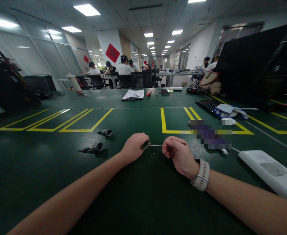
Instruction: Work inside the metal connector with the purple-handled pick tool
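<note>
the metal cup-shaped part (145, 145) in the left hand (133, 148) shows a round mouth; its inside is too small and dark to read. 2 similar pieces, the nearer cup (96, 147) and the farther cup (107, 132), lie on the surface (123, 209) to the left, narrow shafts pointing left. the left fingers are curled around the held part, hiding most of it. the right hand (180, 153) has its fingers pinched together on a thin rod (156, 145) that reaches toward that part; contact i cannot tell. 2 tiny rings (154, 154) lie between the hands. a white device (268, 168) sits beyond the right forearm, a clipboard (133, 94) farther back.
</note>
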Available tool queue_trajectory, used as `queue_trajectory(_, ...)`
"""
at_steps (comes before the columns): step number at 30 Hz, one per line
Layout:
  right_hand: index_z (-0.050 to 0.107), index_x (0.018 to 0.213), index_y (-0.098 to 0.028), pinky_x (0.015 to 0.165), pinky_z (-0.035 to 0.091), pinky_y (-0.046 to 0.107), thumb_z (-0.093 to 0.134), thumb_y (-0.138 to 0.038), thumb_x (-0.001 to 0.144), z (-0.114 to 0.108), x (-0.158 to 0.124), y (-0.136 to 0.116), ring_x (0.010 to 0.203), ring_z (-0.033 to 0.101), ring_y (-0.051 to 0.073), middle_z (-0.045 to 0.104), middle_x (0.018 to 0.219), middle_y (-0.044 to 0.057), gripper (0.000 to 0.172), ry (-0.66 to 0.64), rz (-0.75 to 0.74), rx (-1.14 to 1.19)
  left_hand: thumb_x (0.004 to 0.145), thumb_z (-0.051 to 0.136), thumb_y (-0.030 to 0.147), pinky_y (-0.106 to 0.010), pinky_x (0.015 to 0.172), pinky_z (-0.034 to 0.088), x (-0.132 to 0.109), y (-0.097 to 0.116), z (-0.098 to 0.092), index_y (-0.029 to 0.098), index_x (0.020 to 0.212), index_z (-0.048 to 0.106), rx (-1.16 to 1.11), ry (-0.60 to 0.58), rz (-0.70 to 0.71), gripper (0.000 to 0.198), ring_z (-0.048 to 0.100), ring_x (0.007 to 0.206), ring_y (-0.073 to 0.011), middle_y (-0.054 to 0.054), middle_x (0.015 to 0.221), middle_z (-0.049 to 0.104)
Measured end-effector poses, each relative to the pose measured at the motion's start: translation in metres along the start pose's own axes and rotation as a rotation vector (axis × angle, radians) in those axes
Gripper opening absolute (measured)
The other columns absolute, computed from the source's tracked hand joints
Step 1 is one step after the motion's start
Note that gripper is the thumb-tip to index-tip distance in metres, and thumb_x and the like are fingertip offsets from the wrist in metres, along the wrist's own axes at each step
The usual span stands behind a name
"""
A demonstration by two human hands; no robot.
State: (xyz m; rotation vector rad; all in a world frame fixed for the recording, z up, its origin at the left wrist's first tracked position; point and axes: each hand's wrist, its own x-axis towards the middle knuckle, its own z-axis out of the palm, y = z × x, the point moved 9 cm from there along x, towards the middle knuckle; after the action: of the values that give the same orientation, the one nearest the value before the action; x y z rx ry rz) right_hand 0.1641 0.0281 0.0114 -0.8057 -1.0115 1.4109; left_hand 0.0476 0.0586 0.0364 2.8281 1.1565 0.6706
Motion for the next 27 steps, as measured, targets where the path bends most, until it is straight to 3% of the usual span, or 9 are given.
queue_trajectory(3,0.056,0.057,-0.017,0.047,0.031,0.023,0.052,-0.02,0.075,0.003,-0.002,-0.004,0.049,0.044,0.009,0.053,0.053,-0.002,0.018,-0.027,-0.047,-0.036,0.08,0.055,0.021,-0.024,0.058,0.035,0.0,-0.007,-0.003,0.016,0.07,0.048,-0.077,0.033,-0.062,0.013,0.048,0.063,-0.0126,0.001,0.069,0.05)
queue_trajectory(8,0.059,0.069,-0.017,0.057,0.039,0.025,0.051,-0.025,0.083,0.022,-0.01,-0.006,0.061,0.05,0.011,0.058,0.067,0.0,0.019,-0.204,-0.074,-0.309,0.079,0.056,0.022,-0.024,0.055,0.034,0.001,-0.007,-0.004,0.017,0.067,0.046,-0.11,0.058,-0.053,0.016,0.046,0.061,-0.0118,0.002,0.066,0.048)
queue_trajectory(14,0.061,0.079,-0.017,0.062,0.043,0.029,0.049,-0.024,0.086,0.03,-0.017,-0.017,0.068,0.052,0.014,0.058,0.077,0.002,0.016,-0.206,-0.164,-0.596,0.079,0.056,0.023,-0.024,0.057,0.036,0.0,-0.006,-0.008,0.017,0.069,0.048,-0.117,0.094,-0.041,0.014,0.048,0.063,-0.0124,0.002,0.067,0.05)
queue_trajectory(27,0.064,0.084,-0.021,0.076,0.043,0.032,0.053,-0.021,0.085,0.043,-0.021,-0.025,0.082,0.057,0.017,0.062,0.086,0.003,0.011,-0.317,-0.316,-0.599,0.078,0.056,0.029,-0.023,0.054,0.036,-0.001,-0.009,-0.006,0.017,0.069,0.05,-0.166,0.077,-0.106,0.017,0.048,0.061,-0.0117,0.002,0.067,0.051)
